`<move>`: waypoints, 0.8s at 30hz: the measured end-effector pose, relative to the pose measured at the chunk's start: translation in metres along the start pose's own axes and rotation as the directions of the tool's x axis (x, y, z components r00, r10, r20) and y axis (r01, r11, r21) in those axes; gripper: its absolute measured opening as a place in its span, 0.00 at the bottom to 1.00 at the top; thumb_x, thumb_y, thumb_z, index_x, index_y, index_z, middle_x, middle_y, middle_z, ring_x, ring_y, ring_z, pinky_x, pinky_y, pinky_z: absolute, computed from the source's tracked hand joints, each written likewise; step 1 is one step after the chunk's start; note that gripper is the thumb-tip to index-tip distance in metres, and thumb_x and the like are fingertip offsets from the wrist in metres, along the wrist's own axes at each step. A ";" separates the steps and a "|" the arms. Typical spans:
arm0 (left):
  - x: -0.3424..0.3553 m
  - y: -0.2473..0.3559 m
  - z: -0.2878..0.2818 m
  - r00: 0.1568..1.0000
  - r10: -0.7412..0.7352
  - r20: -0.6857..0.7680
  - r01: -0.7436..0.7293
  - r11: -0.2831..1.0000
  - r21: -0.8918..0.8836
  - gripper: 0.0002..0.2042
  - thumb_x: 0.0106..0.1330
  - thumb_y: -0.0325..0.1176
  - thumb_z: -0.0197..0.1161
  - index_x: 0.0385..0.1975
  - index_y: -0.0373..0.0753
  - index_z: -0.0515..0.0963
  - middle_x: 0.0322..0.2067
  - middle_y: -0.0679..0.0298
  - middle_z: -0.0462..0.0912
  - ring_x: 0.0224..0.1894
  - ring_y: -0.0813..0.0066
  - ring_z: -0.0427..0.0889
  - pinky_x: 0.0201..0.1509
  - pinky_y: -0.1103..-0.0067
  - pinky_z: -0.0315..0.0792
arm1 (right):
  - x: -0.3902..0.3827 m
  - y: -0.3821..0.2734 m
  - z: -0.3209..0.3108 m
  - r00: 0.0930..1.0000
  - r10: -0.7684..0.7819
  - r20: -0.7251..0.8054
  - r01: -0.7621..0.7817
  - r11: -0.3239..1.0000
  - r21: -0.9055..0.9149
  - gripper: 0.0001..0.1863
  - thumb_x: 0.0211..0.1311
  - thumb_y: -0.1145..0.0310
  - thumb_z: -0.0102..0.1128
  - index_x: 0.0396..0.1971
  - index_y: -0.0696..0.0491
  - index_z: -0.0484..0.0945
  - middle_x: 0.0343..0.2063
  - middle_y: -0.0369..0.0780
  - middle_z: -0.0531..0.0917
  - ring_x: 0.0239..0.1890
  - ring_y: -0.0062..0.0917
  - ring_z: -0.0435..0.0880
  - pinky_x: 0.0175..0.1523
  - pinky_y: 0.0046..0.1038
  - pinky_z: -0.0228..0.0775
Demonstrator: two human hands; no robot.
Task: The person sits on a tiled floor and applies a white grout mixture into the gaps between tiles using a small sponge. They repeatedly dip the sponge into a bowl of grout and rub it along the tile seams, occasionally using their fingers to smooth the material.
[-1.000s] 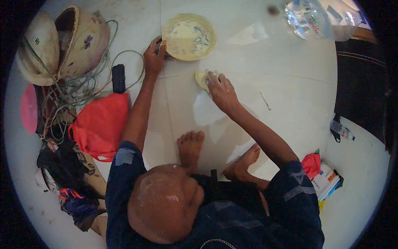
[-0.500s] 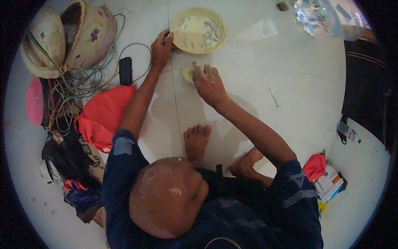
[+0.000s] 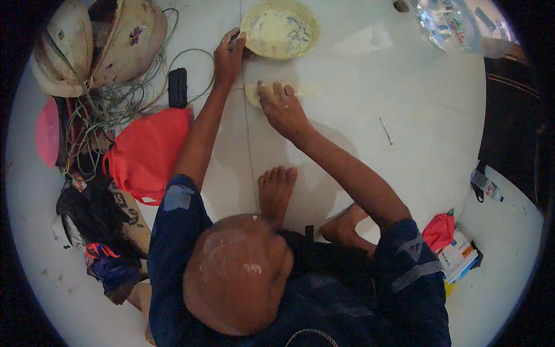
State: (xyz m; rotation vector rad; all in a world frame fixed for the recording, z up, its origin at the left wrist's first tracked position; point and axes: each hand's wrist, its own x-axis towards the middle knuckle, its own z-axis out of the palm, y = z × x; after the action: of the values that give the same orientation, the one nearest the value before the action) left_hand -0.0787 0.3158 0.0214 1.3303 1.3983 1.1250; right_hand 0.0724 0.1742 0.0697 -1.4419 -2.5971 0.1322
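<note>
I squat barefoot on a white tiled floor. My left hand (image 3: 230, 53) grips the left rim of a shallow yellow bowl (image 3: 306, 23) that holds whitish paste. Just below the bowl, my right hand (image 3: 281, 107) presses flat, fingers spread, on a pale yellow pad (image 3: 252, 93) lying on the floor beside a tile joint. A smear of pale paste runs right from the pad. My fingers carry white residue.
Two worn helmets (image 3: 92, 40) and tangled wires (image 3: 110, 110) lie at upper left, with a black phone (image 3: 177, 87) and a red bag (image 3: 147, 150) beside my left arm. A plastic bottle (image 3: 448, 23) is at upper right, a thin stick (image 3: 385, 130) further right, red cloth and packets (image 3: 451, 243) at lower right.
My right hand has slid the pad leftward across the floor until it sits below the bowl. My left hand has stayed on the bowl's rim.
</note>
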 end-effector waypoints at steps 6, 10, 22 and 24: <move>0.000 -0.014 -0.007 0.999 -0.043 -0.019 0.043 0.999 0.022 0.23 0.63 0.44 0.58 0.50 0.31 0.73 0.42 0.55 0.80 0.45 0.70 0.78 0.50 0.77 0.70 | -0.018 0.000 -0.029 0.985 0.126 0.119 -0.132 0.990 0.044 0.15 0.53 0.72 0.56 0.42 0.58 0.77 0.55 0.45 0.69 0.48 0.37 0.73 0.51 0.36 0.67; -0.001 -0.016 -0.001 0.998 0.008 -0.059 -0.010 0.999 -0.036 0.23 0.64 0.44 0.58 0.50 0.31 0.73 0.42 0.55 0.80 0.46 0.69 0.78 0.51 0.76 0.70 | -0.040 0.045 -0.051 0.767 0.634 0.096 -0.641 0.754 0.143 0.18 0.50 0.70 0.59 0.43 0.61 0.76 0.51 0.47 0.70 0.46 0.42 0.75 0.49 0.38 0.70; -0.003 -0.010 0.005 0.994 -0.040 -0.101 0.019 0.978 -0.206 0.18 0.66 0.38 0.57 0.50 0.32 0.71 0.39 0.57 0.79 0.37 0.76 0.80 0.35 0.80 0.78 | -0.025 0.041 -0.034 0.612 0.790 0.050 -0.787 0.600 0.146 0.17 0.50 0.72 0.59 0.40 0.64 0.73 0.52 0.49 0.66 0.43 0.46 0.75 0.47 0.40 0.71; -0.006 0.000 0.006 0.993 -0.080 -0.087 0.050 0.949 -0.313 0.18 0.66 0.38 0.56 0.50 0.32 0.71 0.38 0.58 0.79 0.36 0.77 0.80 0.34 0.81 0.78 | -0.020 0.029 -0.031 0.609 0.786 0.106 -0.791 0.593 0.148 0.19 0.52 0.71 0.57 0.44 0.65 0.71 0.54 0.48 0.65 0.44 0.45 0.74 0.46 0.40 0.73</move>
State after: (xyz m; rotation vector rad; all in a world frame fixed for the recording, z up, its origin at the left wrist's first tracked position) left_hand -0.0724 0.3104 0.0202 1.0093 1.2625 1.3193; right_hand 0.1129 0.1726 0.0936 -2.4072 -1.6702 0.4839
